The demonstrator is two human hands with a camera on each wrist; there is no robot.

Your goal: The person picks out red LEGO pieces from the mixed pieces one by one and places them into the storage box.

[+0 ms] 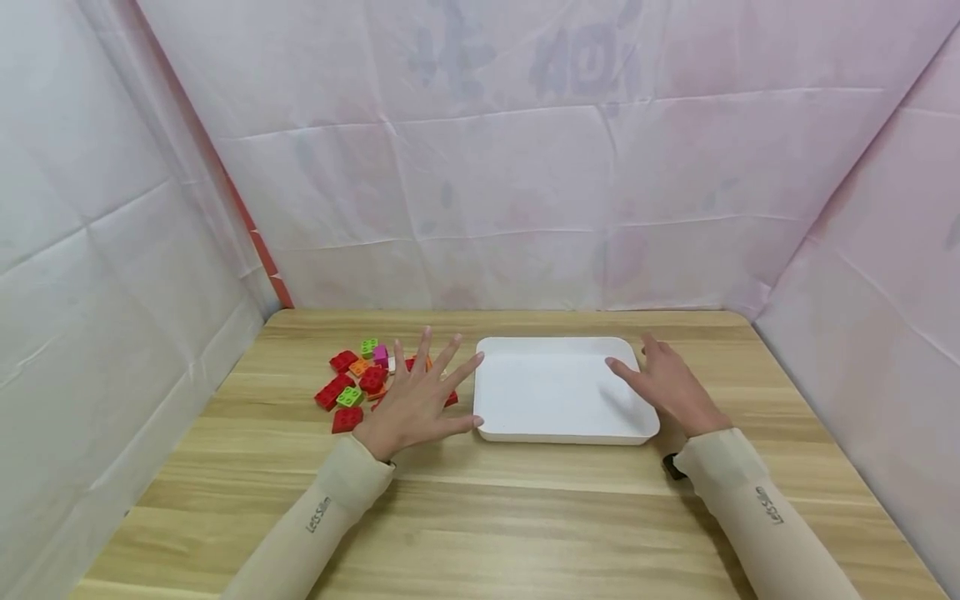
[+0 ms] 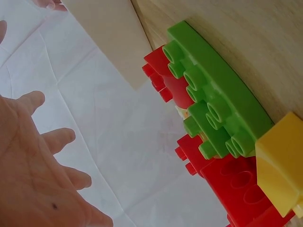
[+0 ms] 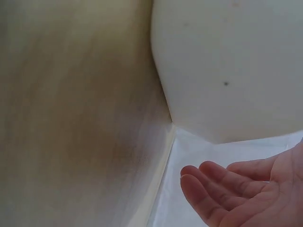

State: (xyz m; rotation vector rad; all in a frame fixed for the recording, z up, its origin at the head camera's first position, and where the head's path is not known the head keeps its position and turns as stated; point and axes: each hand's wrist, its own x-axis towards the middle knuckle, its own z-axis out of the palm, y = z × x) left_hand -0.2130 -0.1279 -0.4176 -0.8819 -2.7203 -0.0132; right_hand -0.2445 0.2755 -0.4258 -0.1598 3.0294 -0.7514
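My left hand is spread wide above a pile of toy building bricks, its thumb tip right at the left edge of a white tray. In the left wrist view its fingers stand apart with nothing between them, beside a green brick, a yellow brick and red bricks. Over the tray's right rim hovers my right hand, thumb and fingers apart and holding nothing. The right wrist view shows this hand's relaxed fingers near the tray wall. Part of the pile is hidden under my left hand.
Loose bricks on the wooden table include a red brick, a lime brick and a purple brick. White cloth hangs behind the table and along both sides. A dark wrist band shows at my right sleeve.
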